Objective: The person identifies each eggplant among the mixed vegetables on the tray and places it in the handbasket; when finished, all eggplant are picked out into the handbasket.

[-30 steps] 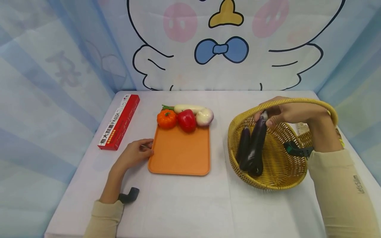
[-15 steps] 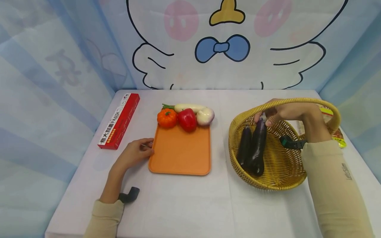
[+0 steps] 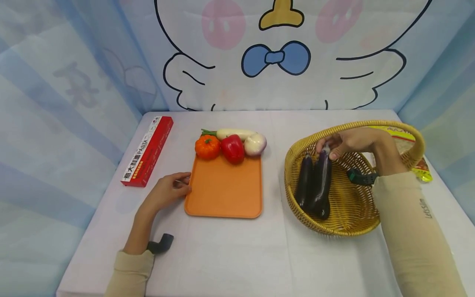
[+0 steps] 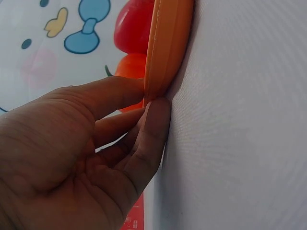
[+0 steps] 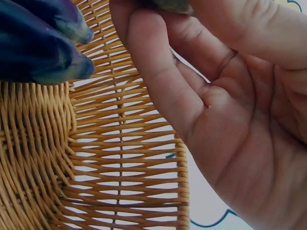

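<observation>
My right hand (image 3: 353, 141) pinches the stem of a dark purple eggplant (image 3: 321, 185) lying in a yellow wicker basket (image 3: 354, 214). Beside it in the basket lies a second eggplant (image 3: 305, 177). The right wrist view catches the curled fingers (image 5: 163, 72) at the top edge, near the basket's woven side (image 5: 129, 182). My left hand (image 3: 168, 192) rests against the left edge of an orange tray (image 3: 224, 194), its fingertips (image 4: 156, 112) touching the rim. An orange pumpkin (image 3: 208, 147), a red bell pepper (image 3: 232, 149), an onion-like white-purple vegetable (image 3: 255, 144) and a white radish (image 3: 234, 133) sit at the tray's far edge.
A red pasta box (image 3: 147, 152) lies at the left of the white table (image 3: 222, 255). The basket's handle (image 3: 356, 125) arches over my right hand. A yellow packet (image 3: 419, 165) lies behind the basket on the right. Printed curtains hang at the back and sides.
My right hand has shifted slightly down with the eggplant, whose body now leans less and lies closer to the other eggplant. More of the yellow packet shows. The left hand has not moved.
</observation>
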A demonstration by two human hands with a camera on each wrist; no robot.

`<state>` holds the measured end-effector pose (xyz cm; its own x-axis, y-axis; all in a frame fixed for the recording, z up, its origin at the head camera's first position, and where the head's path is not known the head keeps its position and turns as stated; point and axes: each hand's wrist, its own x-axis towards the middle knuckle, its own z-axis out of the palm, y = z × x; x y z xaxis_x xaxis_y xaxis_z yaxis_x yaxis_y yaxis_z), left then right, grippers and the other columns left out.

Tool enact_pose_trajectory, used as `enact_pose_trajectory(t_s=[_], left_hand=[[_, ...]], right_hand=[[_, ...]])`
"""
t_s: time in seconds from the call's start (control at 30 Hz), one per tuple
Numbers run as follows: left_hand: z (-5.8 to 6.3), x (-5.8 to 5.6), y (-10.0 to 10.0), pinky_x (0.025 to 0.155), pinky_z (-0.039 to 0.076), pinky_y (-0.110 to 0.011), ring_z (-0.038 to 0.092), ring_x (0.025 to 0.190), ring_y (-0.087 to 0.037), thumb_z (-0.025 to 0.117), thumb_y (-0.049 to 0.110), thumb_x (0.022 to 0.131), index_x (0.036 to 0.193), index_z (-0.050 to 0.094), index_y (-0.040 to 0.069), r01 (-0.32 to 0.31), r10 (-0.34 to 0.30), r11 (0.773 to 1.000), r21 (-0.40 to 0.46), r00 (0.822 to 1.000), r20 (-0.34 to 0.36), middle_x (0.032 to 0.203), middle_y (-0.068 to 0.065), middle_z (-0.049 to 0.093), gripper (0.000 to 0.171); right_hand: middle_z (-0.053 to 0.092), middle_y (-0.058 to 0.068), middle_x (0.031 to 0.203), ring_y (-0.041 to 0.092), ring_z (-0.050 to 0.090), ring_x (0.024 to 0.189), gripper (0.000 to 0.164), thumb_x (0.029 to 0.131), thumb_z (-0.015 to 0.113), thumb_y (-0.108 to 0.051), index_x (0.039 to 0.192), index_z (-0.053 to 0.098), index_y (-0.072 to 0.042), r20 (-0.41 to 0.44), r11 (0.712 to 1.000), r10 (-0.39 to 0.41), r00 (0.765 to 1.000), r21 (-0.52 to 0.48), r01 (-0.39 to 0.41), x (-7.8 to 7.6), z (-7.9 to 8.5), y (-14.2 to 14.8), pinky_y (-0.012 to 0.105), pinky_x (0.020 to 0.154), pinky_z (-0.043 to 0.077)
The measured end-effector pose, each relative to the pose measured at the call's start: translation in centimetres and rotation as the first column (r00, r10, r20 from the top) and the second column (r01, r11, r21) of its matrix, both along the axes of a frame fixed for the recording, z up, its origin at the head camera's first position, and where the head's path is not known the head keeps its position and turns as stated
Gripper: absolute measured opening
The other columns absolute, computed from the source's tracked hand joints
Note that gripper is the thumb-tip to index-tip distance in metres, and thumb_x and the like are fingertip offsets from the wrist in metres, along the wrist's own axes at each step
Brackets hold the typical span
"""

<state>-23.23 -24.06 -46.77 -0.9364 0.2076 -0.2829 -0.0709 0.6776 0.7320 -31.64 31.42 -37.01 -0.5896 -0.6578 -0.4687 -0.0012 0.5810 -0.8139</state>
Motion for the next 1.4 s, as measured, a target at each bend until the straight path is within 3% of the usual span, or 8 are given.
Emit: enact_pose_trajectory(t_s=[0.23,0.73,1.1,1.4], left_hand=[[0.2,0.1,0.1,0.088,0.054,-0.038,0.062,0.099,-0.023,0.072,0.03,0.09,0.143,0.053,0.012,0.004,-0.004,1.0,-0.007,1.0,-0.007,0.116,-0.007,0.064,0.059],[0.2,0.2,0.2,0.089,0.054,-0.039,0.061,0.1,-0.023,0.072,0.029,0.09,0.143,0.052,0.012,0.004,-0.004,1.0,-0.01,1.0,-0.009,0.117,-0.007,0.064,0.059],[0.0,0.2,0.2,0.088,0.054,-0.038,0.061,0.099,-0.023,0.072,0.03,0.09,0.143,0.053,0.013,0.0,0.0,1.0,-0.004,1.0,0.005,0.115,-0.007,0.064,0.058],[0.3,0.4,0.2,0.089,0.054,-0.038,0.063,0.098,-0.023,0.071,0.027,0.091,0.142,0.054,0.009,0.02,-0.021,1.0,-0.008,0.999,-0.044,0.114,-0.008,0.065,0.057]], right_hand=[[0.062,0.015,0.107,0.022,0.059,0.091,0.04,0.091,0.068,-0.007,0.125,0.053,0.008,0.017,0.999,-0.027,1.0,-0.03,0.027,-0.3,-0.6,-0.2,0.038,0.083,0.053],[0.058,0.015,0.118,0.025,0.057,0.1,0.05,0.087,0.075,-0.015,0.13,0.055,0.001,-0.023,0.991,-0.114,0.993,0.068,0.115,-0.2,-1.7,-0.8,0.035,0.09,0.049],[0.06,0.014,0.119,0.026,0.058,0.1,0.052,0.086,0.077,-0.019,0.13,0.058,-0.002,-0.103,0.991,-0.103,0.989,0.081,0.111,-0.2,-2.4,-1.1,0.033,0.089,0.048],[0.058,0.01,0.131,0.026,0.057,0.116,0.052,0.086,0.077,-0.028,0.131,0.06,-0.008,-0.152,0.989,-0.094,0.984,0.101,0.11,0.0,-2.6,-1.1,0.041,0.1,0.043]])
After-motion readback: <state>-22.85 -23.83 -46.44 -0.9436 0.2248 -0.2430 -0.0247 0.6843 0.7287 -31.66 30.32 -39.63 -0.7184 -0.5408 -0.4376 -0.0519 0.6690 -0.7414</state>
